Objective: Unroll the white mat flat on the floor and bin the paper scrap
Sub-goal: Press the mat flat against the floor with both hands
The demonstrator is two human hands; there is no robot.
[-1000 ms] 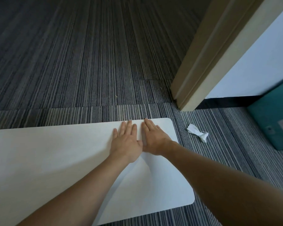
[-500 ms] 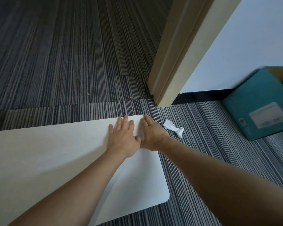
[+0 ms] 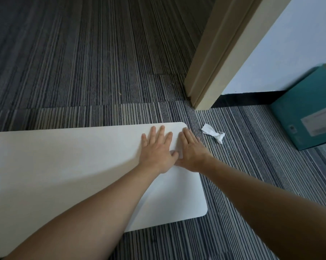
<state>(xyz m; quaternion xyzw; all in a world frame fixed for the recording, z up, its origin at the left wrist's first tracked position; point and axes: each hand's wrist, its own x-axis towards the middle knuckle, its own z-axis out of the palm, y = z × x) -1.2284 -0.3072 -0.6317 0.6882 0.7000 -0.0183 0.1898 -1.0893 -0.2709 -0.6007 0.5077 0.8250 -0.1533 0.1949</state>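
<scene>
The white mat [image 3: 64, 166] lies unrolled and flat on the striped carpet, running from the left edge to its rounded right end. My left hand [image 3: 157, 151] presses palm-down on the mat near its far right corner, fingers spread. Beside it, thumbs touching, my right hand [image 3: 191, 151] lies flat on the mat's right edge, fingertips reaching the corner. A crumpled white paper scrap [image 3: 213, 135] sits on the carpet just right of the mat, a short way from my right hand. No bin is in view.
A beige door frame [image 3: 214, 62] stands beyond the mat's corner, with a white wall and black baseboard [image 3: 246, 99] to its right. A teal cardboard box [image 3: 306, 109] with a label sits by the wall at the right. Striped grey carpet [image 3: 83, 62] spreads ahead and left.
Both hands have stayed flat on the mat and slid toward its far right corner. The view swung right and then partly back, showing more of the teal box than a second ago.
</scene>
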